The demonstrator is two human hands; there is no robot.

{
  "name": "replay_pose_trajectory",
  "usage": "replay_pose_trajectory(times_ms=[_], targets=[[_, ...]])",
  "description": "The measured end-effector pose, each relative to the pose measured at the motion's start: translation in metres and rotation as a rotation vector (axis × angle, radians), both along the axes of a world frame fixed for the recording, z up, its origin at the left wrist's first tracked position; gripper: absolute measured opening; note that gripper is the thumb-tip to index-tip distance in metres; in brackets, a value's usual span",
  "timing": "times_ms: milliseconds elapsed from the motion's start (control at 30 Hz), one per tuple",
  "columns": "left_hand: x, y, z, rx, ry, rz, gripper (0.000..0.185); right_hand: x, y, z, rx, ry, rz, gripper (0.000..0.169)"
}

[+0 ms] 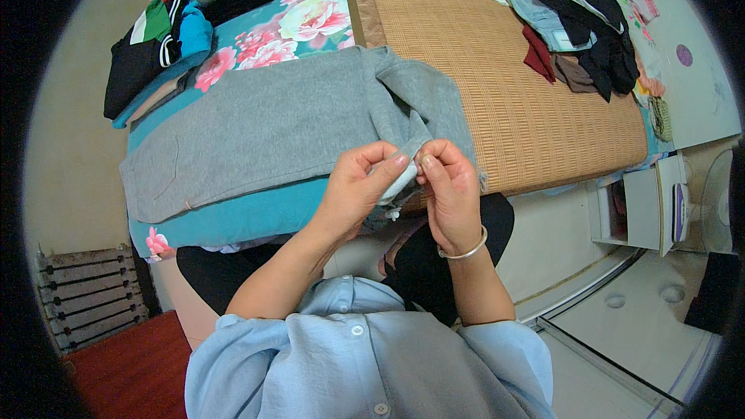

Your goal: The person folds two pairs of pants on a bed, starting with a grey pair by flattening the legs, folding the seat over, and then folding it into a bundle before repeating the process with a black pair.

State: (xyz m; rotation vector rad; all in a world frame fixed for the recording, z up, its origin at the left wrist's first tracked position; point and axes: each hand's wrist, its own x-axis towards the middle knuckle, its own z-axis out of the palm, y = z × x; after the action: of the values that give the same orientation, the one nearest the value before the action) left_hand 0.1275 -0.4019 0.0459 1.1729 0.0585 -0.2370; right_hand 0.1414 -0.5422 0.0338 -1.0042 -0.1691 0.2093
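A pair of grey knit trousers lies lengthwise across the near side of the bed, its right end bunched up. My left hand pinches a strip of that bunched grey cloth between thumb and forefinger. Just beside it, my right hand, with a silver bangle at the wrist, grips the same strip in its fingertips. The two hands almost touch. Below them hangs a paler part of the cloth and a small white tip, perhaps a drawstring end. What lies inside the bunched folds is hidden.
Folded clothes are stacked at the bed's left side on a teal floral sheet. A woven bamboo mat covers the right side, with a loose heap of clothes at its far right. A white cabinet stands beyond the bed's right edge.
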Motion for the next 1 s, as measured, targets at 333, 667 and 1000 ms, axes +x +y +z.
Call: replay_pose_trajectory(times_ms=[333, 667, 1000], targets=[[0.001, 0.003, -0.004, 0.145, -0.136, 0.030, 0.014, 0.002, -0.002, -0.004, -0.557, -0.415, -0.232, 0.008], [0.005, 0.016, -0.005, 0.023, -0.004, 0.056, 0.013, 0.028, -0.034, -0.015, -0.514, -0.375, -0.366, 0.014], [0.005, 0.043, -0.013, 0.092, -0.063, 0.104, 0.016, 0.111, -0.062, -0.057, -0.954, -0.529, -0.462, 0.041]])
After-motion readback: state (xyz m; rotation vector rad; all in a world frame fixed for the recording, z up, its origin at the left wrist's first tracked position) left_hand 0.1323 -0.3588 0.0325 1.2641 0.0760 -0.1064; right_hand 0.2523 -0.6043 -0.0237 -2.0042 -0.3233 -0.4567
